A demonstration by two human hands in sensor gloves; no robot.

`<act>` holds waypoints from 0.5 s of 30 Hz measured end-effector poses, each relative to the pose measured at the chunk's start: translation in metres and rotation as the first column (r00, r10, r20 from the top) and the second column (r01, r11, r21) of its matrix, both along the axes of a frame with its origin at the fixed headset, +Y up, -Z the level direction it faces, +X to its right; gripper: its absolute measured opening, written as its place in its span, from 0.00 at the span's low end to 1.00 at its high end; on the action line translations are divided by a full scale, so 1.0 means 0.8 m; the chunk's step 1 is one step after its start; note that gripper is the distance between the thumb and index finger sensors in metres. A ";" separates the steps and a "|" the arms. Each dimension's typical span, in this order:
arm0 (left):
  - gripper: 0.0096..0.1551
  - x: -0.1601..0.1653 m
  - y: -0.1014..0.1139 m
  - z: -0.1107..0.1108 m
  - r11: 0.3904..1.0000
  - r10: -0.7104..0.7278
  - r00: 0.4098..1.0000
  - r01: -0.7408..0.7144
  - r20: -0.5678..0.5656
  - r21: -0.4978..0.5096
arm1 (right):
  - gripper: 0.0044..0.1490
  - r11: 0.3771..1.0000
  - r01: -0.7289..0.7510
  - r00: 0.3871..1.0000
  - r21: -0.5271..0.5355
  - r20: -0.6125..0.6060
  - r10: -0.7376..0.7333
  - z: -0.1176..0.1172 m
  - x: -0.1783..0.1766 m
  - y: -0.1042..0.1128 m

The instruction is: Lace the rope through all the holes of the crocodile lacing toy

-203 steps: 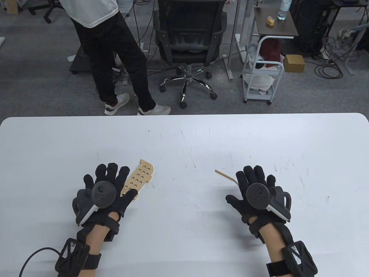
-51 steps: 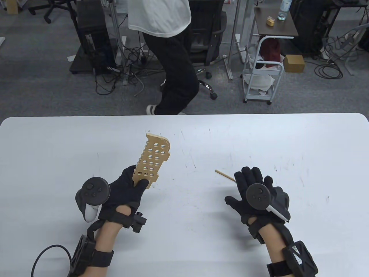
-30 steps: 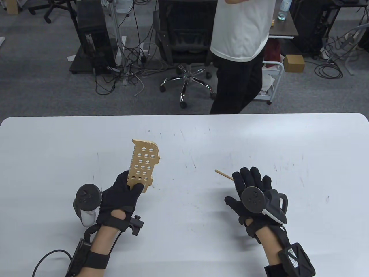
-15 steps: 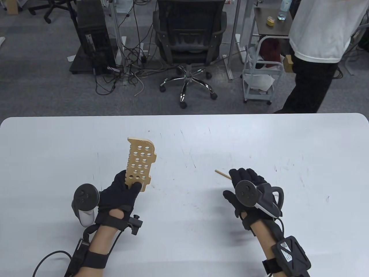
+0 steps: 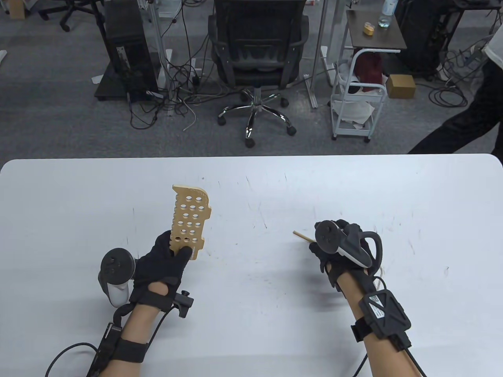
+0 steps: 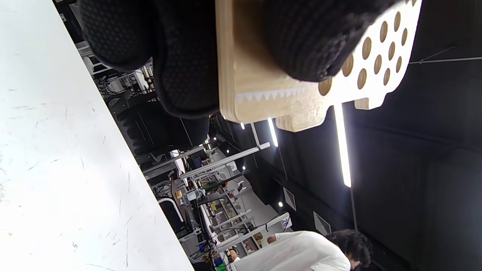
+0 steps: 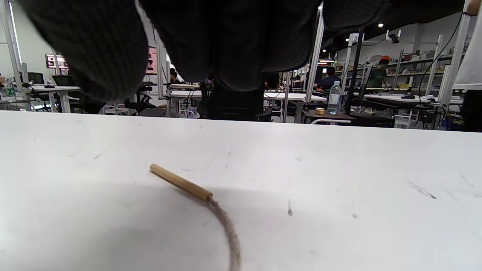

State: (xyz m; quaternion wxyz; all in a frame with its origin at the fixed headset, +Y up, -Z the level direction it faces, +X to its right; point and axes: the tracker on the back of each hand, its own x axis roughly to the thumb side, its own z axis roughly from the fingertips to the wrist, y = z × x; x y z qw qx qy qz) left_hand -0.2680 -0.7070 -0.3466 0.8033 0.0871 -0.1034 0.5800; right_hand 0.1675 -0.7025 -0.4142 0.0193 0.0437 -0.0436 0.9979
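Note:
The wooden crocodile lacing board (image 5: 189, 216) has several round holes and no rope through them. My left hand (image 5: 173, 253) pinches its lower end and holds it upright above the table. In the left wrist view the thumb (image 6: 301, 37) presses the board's face (image 6: 263, 98) near the painted teeth. The rope's wooden needle (image 5: 301, 235) lies flat on the table. My right hand (image 5: 328, 251) hovers over the rope behind it, fingers hanging down. In the right wrist view the needle (image 7: 180, 183) and rope (image 7: 226, 229) lie untouched below the fingers (image 7: 226, 45).
The white table (image 5: 251, 314) is bare apart from these things. Behind its far edge stand an office chair (image 5: 257, 51), a white cart (image 5: 355, 98) and floor cables. A person's leg (image 5: 459, 129) shows at the far right.
My left hand lifted the board off the table and stood it upright. My right hand tilted up from lying flat and bent its fingers down over the rope. The bystander walked left to right.

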 end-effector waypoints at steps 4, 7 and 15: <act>0.33 0.000 0.001 0.000 1.000 -0.003 1.000 0.003 0.002 0.000 | 0.34 0.998 -0.045 0.999 -0.042 0.025 0.046 -0.019 -0.001 -0.016; 0.33 -0.001 0.001 0.000 1.000 -0.003 1.000 0.003 0.000 0.001 | 0.33 0.995 -0.077 0.996 -0.056 0.039 0.080 -0.029 -0.007 -0.029; 0.32 -0.001 0.002 0.000 1.000 -0.002 1.000 0.002 0.000 0.002 | 0.27 0.995 -0.092 0.990 -0.045 0.105 0.096 -0.045 -0.017 -0.051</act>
